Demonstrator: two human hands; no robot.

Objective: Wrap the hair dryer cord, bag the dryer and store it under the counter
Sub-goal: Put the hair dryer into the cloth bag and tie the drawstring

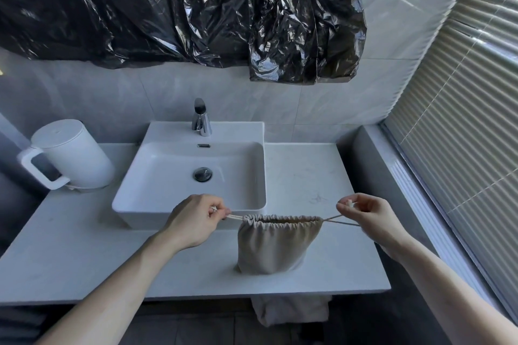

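beige drawstring bag point(276, 244) stands upright on counter point(84, 260), gathered mouth up. left hand point(193, 221) and right hand point(367, 216) pinch opposite drawstrings point(337, 222), taut sideways; contents apparently hidden.

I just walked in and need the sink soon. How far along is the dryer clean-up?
Bagging looks done: no dryer or cord is in view, and the beige drawstring bag bulges on the counter, though its contents are hidden. In hand: the left hand and right hand pull the drawstrings apart, cinching the gathered mouth. Left: storing the bag under the counter.
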